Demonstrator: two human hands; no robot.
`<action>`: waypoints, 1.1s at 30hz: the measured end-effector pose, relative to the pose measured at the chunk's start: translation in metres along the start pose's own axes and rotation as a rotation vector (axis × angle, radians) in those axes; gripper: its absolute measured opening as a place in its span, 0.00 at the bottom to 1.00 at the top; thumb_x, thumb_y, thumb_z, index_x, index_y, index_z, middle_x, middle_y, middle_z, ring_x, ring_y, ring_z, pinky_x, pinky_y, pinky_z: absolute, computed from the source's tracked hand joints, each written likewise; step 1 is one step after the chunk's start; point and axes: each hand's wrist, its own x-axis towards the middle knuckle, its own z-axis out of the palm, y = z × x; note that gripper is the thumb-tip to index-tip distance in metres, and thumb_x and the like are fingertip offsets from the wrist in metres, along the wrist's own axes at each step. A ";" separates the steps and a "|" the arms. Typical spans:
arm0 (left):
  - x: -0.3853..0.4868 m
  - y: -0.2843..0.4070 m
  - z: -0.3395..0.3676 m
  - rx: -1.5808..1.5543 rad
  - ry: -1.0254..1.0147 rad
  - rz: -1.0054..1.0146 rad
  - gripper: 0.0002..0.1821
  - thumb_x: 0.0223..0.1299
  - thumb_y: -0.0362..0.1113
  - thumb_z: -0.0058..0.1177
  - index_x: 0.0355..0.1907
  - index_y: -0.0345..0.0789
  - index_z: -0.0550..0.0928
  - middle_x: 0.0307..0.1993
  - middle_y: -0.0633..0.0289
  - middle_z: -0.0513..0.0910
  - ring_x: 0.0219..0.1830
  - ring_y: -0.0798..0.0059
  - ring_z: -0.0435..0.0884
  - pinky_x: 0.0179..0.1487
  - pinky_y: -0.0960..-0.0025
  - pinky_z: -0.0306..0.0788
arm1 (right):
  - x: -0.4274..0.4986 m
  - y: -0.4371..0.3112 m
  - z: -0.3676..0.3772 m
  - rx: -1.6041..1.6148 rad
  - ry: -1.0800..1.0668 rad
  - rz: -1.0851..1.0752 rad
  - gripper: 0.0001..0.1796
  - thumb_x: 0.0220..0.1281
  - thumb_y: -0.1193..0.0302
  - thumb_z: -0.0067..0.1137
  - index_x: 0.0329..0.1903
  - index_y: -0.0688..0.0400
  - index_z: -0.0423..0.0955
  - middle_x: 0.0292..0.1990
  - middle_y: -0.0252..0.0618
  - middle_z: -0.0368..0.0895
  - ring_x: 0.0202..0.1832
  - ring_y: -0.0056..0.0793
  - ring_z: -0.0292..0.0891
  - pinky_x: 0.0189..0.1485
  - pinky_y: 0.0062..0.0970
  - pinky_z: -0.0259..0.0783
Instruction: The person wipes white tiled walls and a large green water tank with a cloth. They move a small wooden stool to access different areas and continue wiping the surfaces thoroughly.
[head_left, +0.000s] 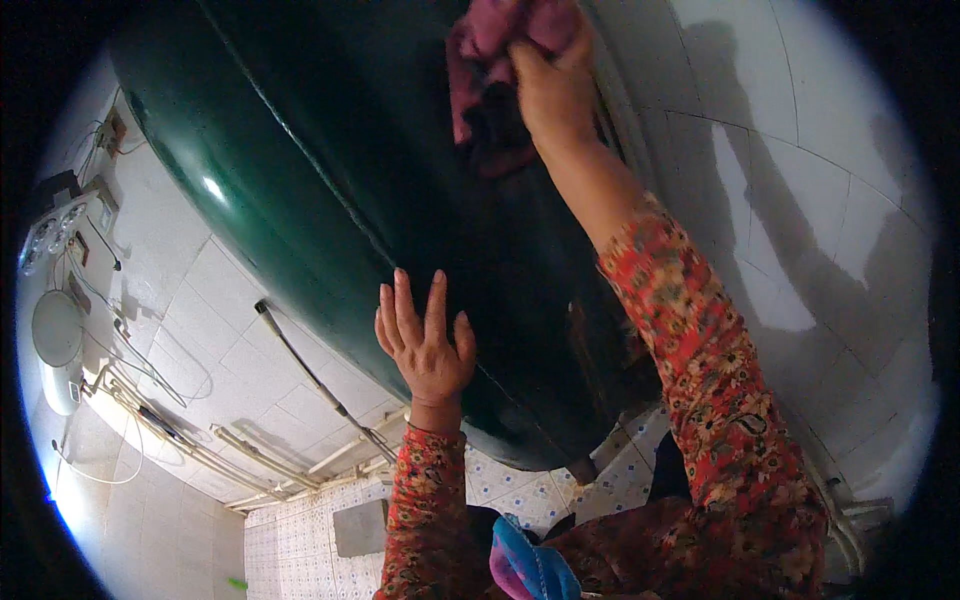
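Observation:
A large, glossy dark green rounded tank (300, 202) with a lengthwise seam fills the middle of the view. My left hand (427, 345) lies with fingers spread against its surface, near the seam, and holds nothing. Higher up and to the right, my right hand (551, 90) grips a crumpled pink and dark cloth (487, 97) close to the tank's far right side. Part of the cloth hangs below the fingers. The hand and cloth are slightly blurred.
White tiled walls (802, 172) stand on both sides. Pipes (262, 457), a long pole (300, 360), hanging cables and a white wall-mounted appliance (64, 382) are at the left. Below the tank are a patterned tile floor (495, 480) and a grey block (360, 529).

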 end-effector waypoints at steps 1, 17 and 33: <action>-0.002 0.001 0.000 -0.002 0.012 -0.008 0.26 0.61 0.43 0.52 0.64 0.45 0.77 0.71 0.48 0.63 0.73 0.49 0.59 0.73 0.50 0.48 | 0.005 0.008 0.013 -0.108 -0.015 -0.126 0.30 0.63 0.70 0.60 0.67 0.57 0.64 0.62 0.48 0.71 0.64 0.48 0.67 0.66 0.39 0.63; -0.008 -0.004 0.005 -0.069 0.022 -0.005 0.25 0.67 0.46 0.44 0.64 0.42 0.77 0.72 0.48 0.64 0.74 0.48 0.58 0.74 0.49 0.48 | -0.204 -0.024 -0.119 -0.339 -0.723 -0.467 0.35 0.53 0.50 0.66 0.66 0.34 0.70 0.71 0.47 0.61 0.72 0.51 0.57 0.73 0.55 0.48; -0.002 0.003 -0.002 -0.070 -0.016 -0.060 0.26 0.61 0.41 0.51 0.64 0.42 0.76 0.71 0.48 0.65 0.73 0.49 0.60 0.74 0.50 0.48 | 0.034 0.040 0.048 -0.017 -0.271 -0.280 0.29 0.67 0.67 0.58 0.68 0.59 0.64 0.61 0.47 0.73 0.63 0.46 0.69 0.66 0.37 0.63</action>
